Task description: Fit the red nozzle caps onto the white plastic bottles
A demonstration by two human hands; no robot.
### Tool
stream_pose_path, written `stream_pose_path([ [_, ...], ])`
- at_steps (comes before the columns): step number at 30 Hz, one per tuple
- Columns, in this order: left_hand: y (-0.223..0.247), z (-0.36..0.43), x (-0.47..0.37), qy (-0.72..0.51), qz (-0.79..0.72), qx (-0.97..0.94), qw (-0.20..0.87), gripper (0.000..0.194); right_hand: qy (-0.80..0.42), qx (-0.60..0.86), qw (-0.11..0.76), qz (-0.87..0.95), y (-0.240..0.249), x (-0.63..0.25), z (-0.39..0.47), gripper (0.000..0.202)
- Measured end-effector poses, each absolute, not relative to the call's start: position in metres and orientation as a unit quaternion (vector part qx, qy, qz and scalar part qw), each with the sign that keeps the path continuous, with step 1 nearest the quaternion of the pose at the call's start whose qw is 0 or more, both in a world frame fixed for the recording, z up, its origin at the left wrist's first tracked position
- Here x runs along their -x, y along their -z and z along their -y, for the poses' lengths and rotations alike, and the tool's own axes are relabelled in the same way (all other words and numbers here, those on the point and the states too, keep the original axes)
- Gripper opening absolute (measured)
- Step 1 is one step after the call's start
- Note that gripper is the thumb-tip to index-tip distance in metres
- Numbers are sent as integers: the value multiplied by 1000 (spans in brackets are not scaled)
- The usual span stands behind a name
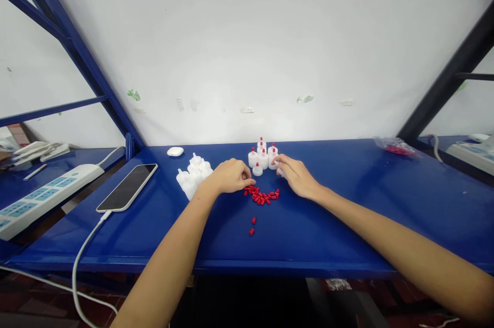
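My left hand (231,176) has its thumb and fingers pinched together at the left end of a loose pile of small red caps (261,197), with a cap at the fingertips. My right hand (296,176) grips a small white bottle (280,170), mostly covered by the fingers, its nozzle pointing left and up. Between and beyond my hands stands a group of white bottles with red caps (263,159). A shorter red-capped bottle (257,169) stands in front of them. Uncapped white nozzle bottles (195,171) lie clustered left of my left hand.
On the blue table (328,238), two stray red caps (252,226) lie nearer the front edge. A phone (128,187) with a charging cable is at the left, near a white earphone case (175,151). A clear bag of red pieces (398,147) lies back right. A power strip (50,197) is far left.
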State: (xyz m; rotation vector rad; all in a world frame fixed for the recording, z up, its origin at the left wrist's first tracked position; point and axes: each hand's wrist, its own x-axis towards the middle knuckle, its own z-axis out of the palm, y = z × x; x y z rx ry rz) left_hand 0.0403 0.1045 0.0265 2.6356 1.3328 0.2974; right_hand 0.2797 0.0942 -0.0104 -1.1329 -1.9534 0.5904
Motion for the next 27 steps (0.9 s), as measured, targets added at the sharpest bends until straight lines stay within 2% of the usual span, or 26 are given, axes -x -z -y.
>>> stream_pose_path([
  [6,-24,-104,-44,-95,-424,-896,94,12,-202,442,397,778,7,-278,-91,31],
  [9,-23,-103,-50,-133,-392,-901,129,10,-210,443,392,779,5,-278,-88,32],
  [12,-24,-100,-59,-278,-368,-863,205,10,-238,421,389,784,5,-276,-84,30],
  [16,-24,-93,-75,-456,-318,-736,387,17,-294,382,416,771,5,-272,-76,16],
  [20,-20,-86,-89,-473,-271,-692,474,20,-329,367,458,739,4,-267,-67,15],
  [27,-15,-84,-94,-482,-230,-653,536,23,-405,358,505,672,4,-262,-66,15],
])
